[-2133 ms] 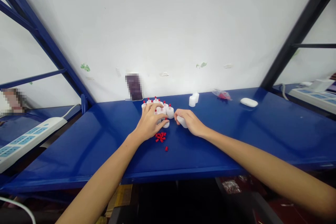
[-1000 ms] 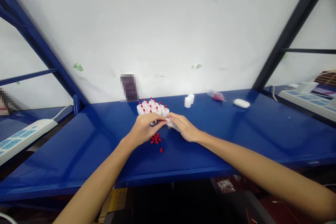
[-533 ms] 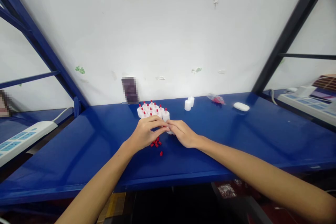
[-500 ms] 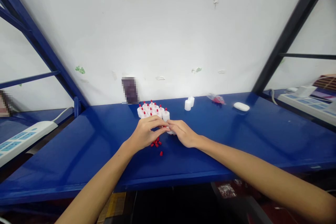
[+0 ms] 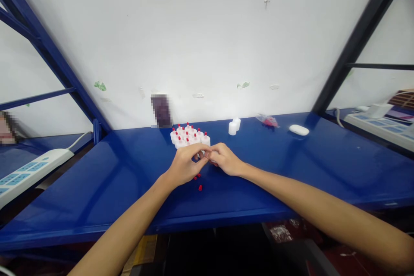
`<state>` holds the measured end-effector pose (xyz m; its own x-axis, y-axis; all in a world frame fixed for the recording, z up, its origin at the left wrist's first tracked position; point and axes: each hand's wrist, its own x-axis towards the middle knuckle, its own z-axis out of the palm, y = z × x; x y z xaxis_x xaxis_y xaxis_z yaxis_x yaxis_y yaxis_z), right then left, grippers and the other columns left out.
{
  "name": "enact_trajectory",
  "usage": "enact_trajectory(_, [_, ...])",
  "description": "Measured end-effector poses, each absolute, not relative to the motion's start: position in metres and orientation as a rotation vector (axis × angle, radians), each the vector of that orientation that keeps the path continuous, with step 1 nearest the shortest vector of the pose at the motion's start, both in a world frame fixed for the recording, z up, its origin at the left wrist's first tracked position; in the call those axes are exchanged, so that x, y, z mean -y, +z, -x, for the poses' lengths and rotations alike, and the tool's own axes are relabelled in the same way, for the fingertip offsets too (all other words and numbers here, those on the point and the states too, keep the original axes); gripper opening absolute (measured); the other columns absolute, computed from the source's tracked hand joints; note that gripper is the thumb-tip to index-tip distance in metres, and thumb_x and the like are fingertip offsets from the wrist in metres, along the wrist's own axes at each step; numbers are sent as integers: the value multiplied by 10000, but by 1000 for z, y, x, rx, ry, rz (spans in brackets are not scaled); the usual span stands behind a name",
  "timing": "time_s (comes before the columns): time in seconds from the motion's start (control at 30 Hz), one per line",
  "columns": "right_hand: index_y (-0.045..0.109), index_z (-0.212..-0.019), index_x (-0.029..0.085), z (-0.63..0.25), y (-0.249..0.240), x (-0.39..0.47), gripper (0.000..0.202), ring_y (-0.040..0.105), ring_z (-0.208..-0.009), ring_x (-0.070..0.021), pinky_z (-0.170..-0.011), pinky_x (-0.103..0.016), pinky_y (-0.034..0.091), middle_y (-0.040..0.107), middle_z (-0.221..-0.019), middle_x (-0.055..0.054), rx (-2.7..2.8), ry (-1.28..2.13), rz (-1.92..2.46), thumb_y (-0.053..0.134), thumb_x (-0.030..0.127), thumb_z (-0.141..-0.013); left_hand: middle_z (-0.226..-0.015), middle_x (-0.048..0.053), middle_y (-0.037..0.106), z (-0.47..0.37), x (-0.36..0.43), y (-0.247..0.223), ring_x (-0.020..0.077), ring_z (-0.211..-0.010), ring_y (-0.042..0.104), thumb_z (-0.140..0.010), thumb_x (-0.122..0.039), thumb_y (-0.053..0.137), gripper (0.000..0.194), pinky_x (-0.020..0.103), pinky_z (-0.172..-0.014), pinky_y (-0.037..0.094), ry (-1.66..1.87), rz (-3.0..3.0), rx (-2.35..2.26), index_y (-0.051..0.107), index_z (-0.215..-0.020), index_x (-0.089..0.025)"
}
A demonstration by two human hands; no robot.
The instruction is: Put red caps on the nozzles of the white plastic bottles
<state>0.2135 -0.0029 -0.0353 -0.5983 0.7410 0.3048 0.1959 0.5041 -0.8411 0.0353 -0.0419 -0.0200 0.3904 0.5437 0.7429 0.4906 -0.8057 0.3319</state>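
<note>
Meeting at the middle of the frame, the left hand (image 5: 186, 164) and the right hand (image 5: 225, 163) press their fingertips together over the blue counter (image 5: 291, 168). Both grips look pinched together on something small between them, but what it is stays hidden behind the fingers, so whether either grip is truly clamped on a thing cannot be told. Just behind the hands, toward the wall, stands a tight cluster of small white bottles with red caps (image 5: 190, 136), upright and touching one another. Below the left hand's fingers lie loose red caps (image 5: 196, 177), mostly covered by the hand, and one single red cap (image 5: 200, 188) sits a little nearer the lower edge of the frame. Further right along the back of the counter stand two white uncapped bottles (image 5: 233, 126) side by side, then a clear bag with red pieces (image 5: 267, 120), then a white earbud case (image 5: 299, 130). At the left edge a white power strip (image 5: 30, 172) lies on a neighbouring counter; another power strip (image 5: 378, 122) shows at the right edge.
</note>
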Motion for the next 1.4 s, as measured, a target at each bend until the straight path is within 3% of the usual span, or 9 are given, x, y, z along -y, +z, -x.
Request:
enact_trajectory(0.13, [529, -638, 177, -214, -37, 2, 346, 403, -539, -114, -541, -249, 294, 435, -549, 22, 2065, 1042, 741, 430, 399, -883, -796, -2, 715, -36, 44, -15, 88, -652, 628, -873, -119, 632, 127, 196, -649, 528, 1377, -2549, -932, 667, -980, -179])
enact_trajectory(0.27, [523, -654, 179, -214, -40, 1, 382, 389, -522, -113, -526, -250, 310, 420, -541, 26, 2008, 1073, 721, 431, 452, -905, -785, -5, 707, -38, 43, -16, 72, -599, 594, -900, -114, 591, 142, 183, -597, 497, 1333, -2509, -948, 664, -1004, -178])
enact_trajectory(0.4, [571, -880, 186, -214, -41, 2, 369, 451, -534, -116, -544, -244, 374, 487, -598, 39, 1878, 1156, 664, 434, 522, -948, -835, 25, 716, -37, 40, -17, 73, -576, 572, -933, -195, 594, 108, 192, -552, 471, 1463, -2407, -1022, 669, -1005, -166])
enact_trajectory(0.5, [546, -1030, 207, -215, -42, 2, 334, 481, -533, -127, -534, -243, 398, 524, -614, 45, 1753, 1216, 710, 380, 492, -972, -879, 24, 727, -32, 35, -14, 63, -538, 534, -914, -246, 642, 147, 196, -521, 445, 1669, -2281, -1193, 664, -1039, -172])
enact_trajectory(0.73, [508, -995, 222, -213, -43, -2, 223, 501, -556, -132, -558, -250, 415, 558, -628, 46, 1621, 1213, 773, 410, 408, -923, -837, 7, 744, -20, 24, -19, 73, -508, 503, -916, -240, 643, 91, 224, -568, 453, 1626, -2514, -1399, 708, -934, -179])
enact_trajectory(0.97, [503, -996, 222, -216, -40, -1, 211, 509, -578, -140, -580, -262, 416, 553, -636, 46, 1642, 1196, 754, 412, 390, -908, -946, 54, 775, -16, 15, -29, 127, -655, 657, -939, -184, 595, 149, 256, -674, 531, 1347, -2694, -1345, 726, -1009, -169])
enact_trajectory(1.2, [497, -981, 227, -218, -41, -5, 190, 510, -609, -155, -620, -282, 409, 553, -657, 40, 1659, 1168, 796, 395, 352, -883, -1031, 80, 762, -19, 17, -27, 188, -916, 716, -931, -177, 571, 171, 306, -815, 558, 1410, -2721, -1261, 721, -1013, -172])
enact_trajectory(1.27, [500, -971, 227, -220, -41, -6, 184, 503, -636, -158, -637, -282, 396, 555, -672, 36, 1691, 1119, 815, 373, 314, -871, -980, 71, 752, -21, 23, -21, 162, -798, 692, -925, -186, 562, 161, 297, -765, 537, 1477, -2703, -1263, 717, -965, -168])
enact_trajectory(1.4, [543, -898, 205, -222, -39, -5, 177, 504, -693, -155, -679, -283, 369, 573, -743, 14, 1863, 953, 887, 387, 235, -822, -680, -21, 680, -19, 37, -4, 87, -506, 491, -881, -185, 577, 137, 307, -749, 459, 1315, -2726, -1243, 713, -874, -171])
